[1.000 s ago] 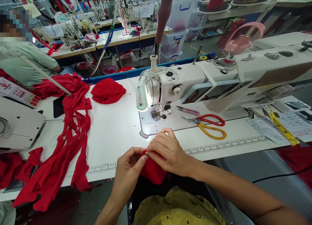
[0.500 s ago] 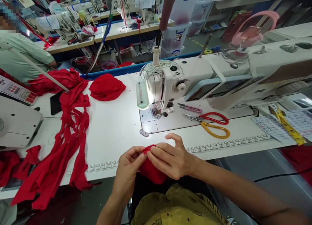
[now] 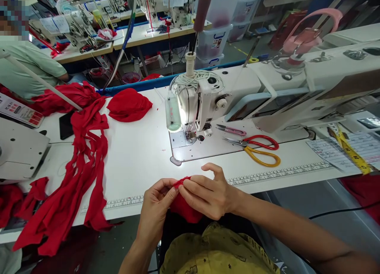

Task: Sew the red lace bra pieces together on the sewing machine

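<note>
A small piece of red fabric (image 3: 185,208) is pinched at its upper edge between my two hands, at the table's front edge. My left hand (image 3: 157,202) grips its left end with thumb and fingers. My right hand (image 3: 206,193) holds the same edge just to the right, index finger raised and bent. Beyond my hands is the sewing machine (image 3: 192,103), its needle area lit. Scissors (image 3: 252,147) with one red and one yellow handle lie on the machine bed beside a pink-handled thread snipper (image 3: 231,130).
Long red strips (image 3: 80,167) hang over the table edge at left. A red fabric bundle (image 3: 130,105) lies behind, near a dark phone (image 3: 65,125). At right are a written sheet (image 3: 335,151) and yellow tape measure (image 3: 353,153). A person in green sits at far left.
The view has shifted very slightly. Both hands keep their grip on the red fabric, almost unmoved.
</note>
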Motion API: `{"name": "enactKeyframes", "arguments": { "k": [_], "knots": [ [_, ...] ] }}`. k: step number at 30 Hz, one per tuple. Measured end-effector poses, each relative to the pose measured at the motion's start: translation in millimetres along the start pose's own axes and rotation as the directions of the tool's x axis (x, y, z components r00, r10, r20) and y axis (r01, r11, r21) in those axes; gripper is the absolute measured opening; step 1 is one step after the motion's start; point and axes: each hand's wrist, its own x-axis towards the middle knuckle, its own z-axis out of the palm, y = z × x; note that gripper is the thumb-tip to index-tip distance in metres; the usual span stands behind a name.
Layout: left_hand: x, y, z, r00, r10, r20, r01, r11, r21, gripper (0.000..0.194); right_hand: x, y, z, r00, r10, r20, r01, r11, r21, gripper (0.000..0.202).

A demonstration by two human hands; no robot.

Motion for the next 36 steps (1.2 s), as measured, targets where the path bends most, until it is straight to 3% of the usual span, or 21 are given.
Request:
{"name": "enactKeyframes", "arguments": {
  "k": [4,8,10,13,15,17,19,22,27,32,36],
  "knots": [
    [-3,5,2.3,0.997,0.078,-0.026,-0.075,0.989,0.126,0.027,0,0,5,0.956,0.271,0.113,-0.288,0.94,0.183,0.009],
    [-7,16,1.0,0.997,0.079,-0.012,-0.075,0.976,0.205,0.028,-2,3,8,0.865,0.438,0.243,-0.501,0.764,0.406,0.006],
    [-10,20,-0.8,0.999,0.046,0.002,-0.046,0.976,0.213,0.029,-2,5,8,0.824,0.476,0.307,-0.563,0.625,0.541,0.004],
    [-17,27,-4.6,1.0,0.006,-0.027,-0.001,0.98,0.199,0.027,1,5,10,0.794,0.432,0.427,-0.58,0.332,0.744,0.006],
    [-22,30,-8.5,0.998,0.009,-0.065,0.004,0.981,0.195,0.027,3,3,13,0.771,0.407,0.489,-0.581,0.138,0.802,0.01],
    [-25,32,-13.7,0.995,0.029,-0.1,-0.008,0.979,0.204,0.027,5,0,16,0.743,0.435,0.509,-0.575,0.025,0.818,0.012],
    [-27,31,-19.1,0.992,0.045,-0.122,-0.018,0.976,0.216,0.029,8,-3,18,0.727,0.481,0.49,-0.564,0.011,0.826,0.012],
    [-26,26,-24.9,0.983,0.075,-0.169,-0.041,0.979,0.197,0.029,11,-8,19,0.713,0.534,0.455,-0.569,0.061,0.82,0.008],
    [-21,17,-28.2,0.97,0.091,-0.225,-0.064,0.99,0.125,0.032,12,-12,19,0.65,0.636,0.416,-0.599,0.092,0.795,0.005],
    [-18,15,-27.8,0.969,0.095,-0.228,-0.077,0.993,0.085,0.03,10,-12,15,0.657,0.652,0.378,-0.602,0.151,0.784,0.007],
    [-18,15,-25.6,0.97,0.089,-0.228,-0.075,0.995,0.07,0.027,9,-13,11,0.636,0.675,0.374,-0.621,0.161,0.767,0.008]
  ]
}}
